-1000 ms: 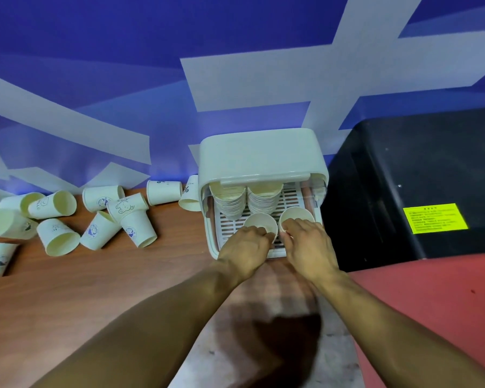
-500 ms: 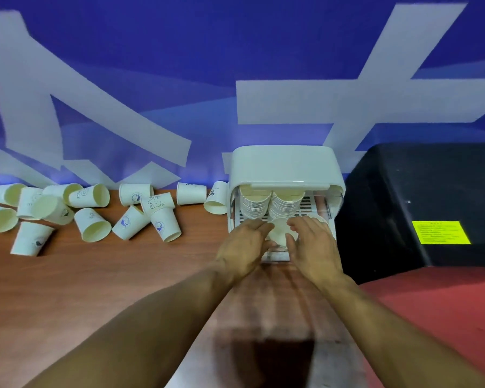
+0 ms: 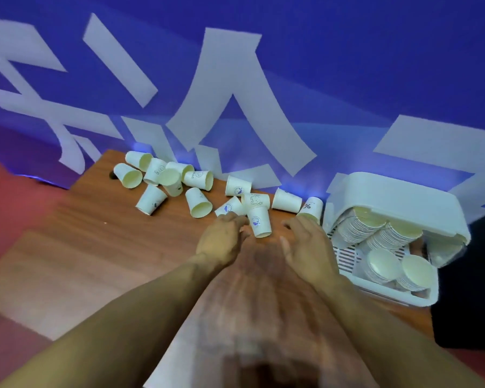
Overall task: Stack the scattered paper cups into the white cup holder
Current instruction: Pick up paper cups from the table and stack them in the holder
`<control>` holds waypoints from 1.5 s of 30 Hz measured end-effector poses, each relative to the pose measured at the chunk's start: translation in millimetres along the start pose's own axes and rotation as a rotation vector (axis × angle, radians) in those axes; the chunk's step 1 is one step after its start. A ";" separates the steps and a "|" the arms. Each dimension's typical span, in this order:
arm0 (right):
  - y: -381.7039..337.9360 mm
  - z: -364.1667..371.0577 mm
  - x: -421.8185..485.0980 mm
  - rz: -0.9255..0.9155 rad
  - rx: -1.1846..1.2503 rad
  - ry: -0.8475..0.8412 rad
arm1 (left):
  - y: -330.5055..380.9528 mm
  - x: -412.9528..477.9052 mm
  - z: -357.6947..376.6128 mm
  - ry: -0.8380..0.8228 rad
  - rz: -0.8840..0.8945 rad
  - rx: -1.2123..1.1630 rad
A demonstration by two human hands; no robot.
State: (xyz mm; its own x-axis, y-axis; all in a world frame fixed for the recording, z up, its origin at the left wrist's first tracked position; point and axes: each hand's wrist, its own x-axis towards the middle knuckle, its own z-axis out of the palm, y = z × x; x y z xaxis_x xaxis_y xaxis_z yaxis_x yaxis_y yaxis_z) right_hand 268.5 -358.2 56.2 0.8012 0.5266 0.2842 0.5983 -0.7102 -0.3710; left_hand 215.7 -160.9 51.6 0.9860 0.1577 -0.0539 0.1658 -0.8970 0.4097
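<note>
Now the nearest paper cup (image 3: 259, 224) lies on the table (image 3: 95, 261), left of the white cup holder (image 3: 389, 197). My left hand (image 3: 221, 242) curls beside it, grip unclear; my right hand (image 3: 305, 247) is loose and empty. Next I'd pinch it, then nest it.

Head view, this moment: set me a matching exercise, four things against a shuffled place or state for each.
Things
1. cup holder
2. stacked cups
3. cup with a percent mark
4. right hand

Places or states
A. on the table, just left of the holder
B. open, holding nothing, above the table
C. at the table's right end
D. nested in rows inside the holder

Pairs: 1-C, 2-D, 3-A, 4-B
</note>
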 end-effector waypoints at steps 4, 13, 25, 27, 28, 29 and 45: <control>-24.8 28.4 29.1 0.117 0.016 -0.093 | -44.1 13.0 -12.9 -0.052 -0.060 -0.021; -11.2 97.0 83.0 0.393 -0.067 -0.335 | -102.8 93.5 27.6 -0.152 -0.010 -0.148; -4.0 146.2 118.1 0.384 -0.174 -0.672 | -129.6 151.5 73.3 -0.333 0.110 0.023; -5.0 150.0 114.2 0.381 -0.214 -0.673 | -127.5 146.3 70.1 -0.317 0.111 0.097; -5.8 151.4 111.4 0.390 -0.232 -0.666 | -126.0 142.9 68.5 -0.312 0.105 0.111; -7.7 151.2 108.9 0.407 -0.248 -0.657 | -125.2 139.5 67.2 -0.310 0.095 0.124; -16.5 82.1 29.3 0.401 -0.261 -0.536 | -61.6 51.4 28.0 -0.269 0.098 0.352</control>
State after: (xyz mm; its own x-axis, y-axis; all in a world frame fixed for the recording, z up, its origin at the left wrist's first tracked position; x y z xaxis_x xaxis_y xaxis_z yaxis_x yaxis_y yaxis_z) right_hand 282.5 -292.6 -1.9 0.8920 0.3115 -0.3274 0.2903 -0.9502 -0.1132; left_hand 256.7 -109.1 -1.9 0.9587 -0.0058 -0.2843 0.0214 -0.9955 0.0925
